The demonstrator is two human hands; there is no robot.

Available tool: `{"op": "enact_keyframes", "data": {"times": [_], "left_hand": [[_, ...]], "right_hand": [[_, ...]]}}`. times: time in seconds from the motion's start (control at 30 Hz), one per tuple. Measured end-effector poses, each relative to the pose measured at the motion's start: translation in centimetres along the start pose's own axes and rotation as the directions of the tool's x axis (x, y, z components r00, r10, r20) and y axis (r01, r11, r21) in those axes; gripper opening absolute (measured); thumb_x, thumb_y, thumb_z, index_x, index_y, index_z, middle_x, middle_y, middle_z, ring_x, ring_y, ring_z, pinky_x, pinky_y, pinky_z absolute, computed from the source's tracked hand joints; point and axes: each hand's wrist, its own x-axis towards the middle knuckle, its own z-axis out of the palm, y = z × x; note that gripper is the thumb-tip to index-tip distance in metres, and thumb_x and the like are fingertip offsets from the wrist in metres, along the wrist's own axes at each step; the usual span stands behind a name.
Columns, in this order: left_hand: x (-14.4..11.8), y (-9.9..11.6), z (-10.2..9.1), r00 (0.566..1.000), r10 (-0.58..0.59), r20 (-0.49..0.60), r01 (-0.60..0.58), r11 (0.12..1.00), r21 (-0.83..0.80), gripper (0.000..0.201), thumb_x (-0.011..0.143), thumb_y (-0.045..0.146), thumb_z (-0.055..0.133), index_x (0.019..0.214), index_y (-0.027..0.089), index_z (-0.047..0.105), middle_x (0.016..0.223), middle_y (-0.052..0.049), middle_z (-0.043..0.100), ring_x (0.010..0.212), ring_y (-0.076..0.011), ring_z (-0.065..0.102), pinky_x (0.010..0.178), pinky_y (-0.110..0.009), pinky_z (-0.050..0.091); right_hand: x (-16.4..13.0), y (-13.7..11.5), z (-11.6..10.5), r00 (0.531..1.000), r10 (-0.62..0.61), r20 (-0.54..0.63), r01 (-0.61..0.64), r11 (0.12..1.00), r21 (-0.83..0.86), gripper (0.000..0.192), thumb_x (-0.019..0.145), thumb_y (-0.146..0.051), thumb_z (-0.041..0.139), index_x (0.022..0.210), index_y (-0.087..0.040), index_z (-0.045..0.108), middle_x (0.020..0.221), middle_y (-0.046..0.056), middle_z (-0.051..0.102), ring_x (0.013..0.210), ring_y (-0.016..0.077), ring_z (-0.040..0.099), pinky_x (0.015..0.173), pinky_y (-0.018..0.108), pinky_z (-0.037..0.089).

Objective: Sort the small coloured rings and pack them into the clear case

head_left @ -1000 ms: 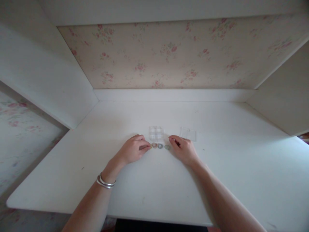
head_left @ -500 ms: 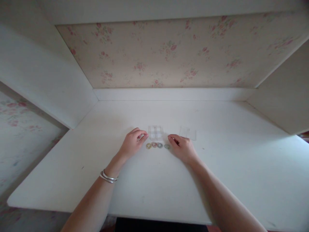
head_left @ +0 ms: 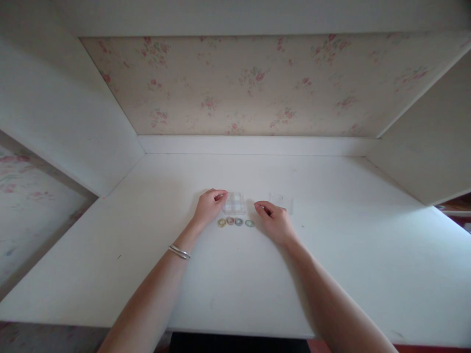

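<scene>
Several small coloured rings lie in a row on the white desk (head_left: 235, 274): a yellow ring (head_left: 221, 223), an orange-pink ring (head_left: 230, 220), a blue-grey ring (head_left: 239, 221) and a green ring (head_left: 249, 223). Just behind them stands a small clear plastic box (head_left: 235, 203) with compartments. My left hand (head_left: 209, 206) touches the box's left side with its fingertips. My right hand (head_left: 274, 222) rests on the desk just right of the green ring, fingers curled, with nothing seen in it. A clear flat lid (head_left: 281, 202) lies behind my right hand.
The desk sits in an alcove with white side panels (head_left: 66, 122) and floral wallpaper (head_left: 243, 83) at the back. A silver bracelet (head_left: 179, 252) is on my left wrist. The desk's front edge runs along the bottom of the view.
My left hand left the yellow ring at the row's left end and moved up to the clear box. My right hand drew slightly back from the green ring.
</scene>
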Motion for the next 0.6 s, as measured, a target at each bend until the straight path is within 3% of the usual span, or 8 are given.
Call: {"op": "enact_keyframes", "data": {"times": [0.13, 0.23, 0.37, 0.47, 0.6], "left_hand": [[-1.1, -0.1, -1.7, 0.998, -0.044, -0.044, 0.041, 0.997, -0.064, 0.031, 0.083, 0.040, 0.052, 0.096, 0.017, 0.068, 0.094, -0.005, 0.070, 0.082, -0.0156, 0.061, 0.077, -0.027, 0.047], [-2.7, -0.3, -3.8, 0.992, -0.105, -0.076, 0.100, 0.993, -0.057, 0.034, 0.083, 0.044, 0.051, 0.096, 0.017, 0.068, 0.089, -0.004, 0.070, 0.076, -0.0147, 0.061, 0.070, -0.025, 0.046], [-4.6, -0.2, -5.2, 0.994, -0.083, 0.067, 0.082, 0.996, 0.020, 0.035, 0.083, 0.046, 0.050, 0.094, 0.018, 0.069, 0.073, -0.001, 0.067, 0.062, -0.0128, 0.056, 0.059, -0.024, 0.043], [-5.1, -0.2, -4.7, 0.977, -0.019, 0.213, 0.016, 1.000, 0.019, 0.029, 0.083, 0.039, 0.051, 0.094, 0.020, 0.069, 0.079, -0.001, 0.069, 0.066, -0.0127, 0.058, 0.062, -0.024, 0.045], [-4.8, -0.6, -4.2, 0.975, 0.009, 0.221, -0.010, 1.000, 0.000, 0.025, 0.083, 0.027, 0.049, 0.097, 0.019, 0.068, 0.090, -0.002, 0.070, 0.076, -0.0134, 0.062, 0.072, -0.025, 0.047]], "right_hand": [[-0.4, -0.1, 0.0, 1.000, -0.017, -0.023, 0.017, 1.000, -0.010, 0.037, 0.086, -0.044, 0.043, 0.092, -0.021, 0.071, 0.066, 0.002, 0.066, 0.058, 0.0131, 0.057, 0.056, 0.024, 0.039], [-0.9, -0.5, 0.0, 0.996, -0.087, -0.016, 0.086, 0.994, -0.062, 0.033, 0.087, -0.040, 0.043, 0.093, -0.021, 0.070, 0.072, 0.003, 0.068, 0.061, 0.0131, 0.058, 0.058, 0.024, 0.040], [-1.3, -1.8, 0.2, 0.978, -0.196, 0.071, 0.200, 0.978, -0.061, 0.029, 0.089, -0.035, 0.044, 0.095, -0.022, 0.068, 0.082, 0.003, 0.069, 0.066, 0.0120, 0.058, 0.062, 0.023, 0.040], [-1.7, -3.5, 0.7, 0.934, -0.331, 0.135, 0.348, 0.929, -0.124, 0.025, 0.089, -0.034, 0.047, 0.099, -0.022, 0.067, 0.081, 0.003, 0.066, 0.069, 0.0129, 0.055, 0.069, 0.026, 0.038], [-2.2, -5.7, 1.7, 0.842, -0.479, 0.248, 0.536, 0.794, -0.287, 0.021, 0.089, -0.031, 0.050, 0.095, -0.026, 0.069, 0.080, 0.003, 0.059, 0.078, 0.0149, 0.051, 0.074, 0.030, 0.029]]}}
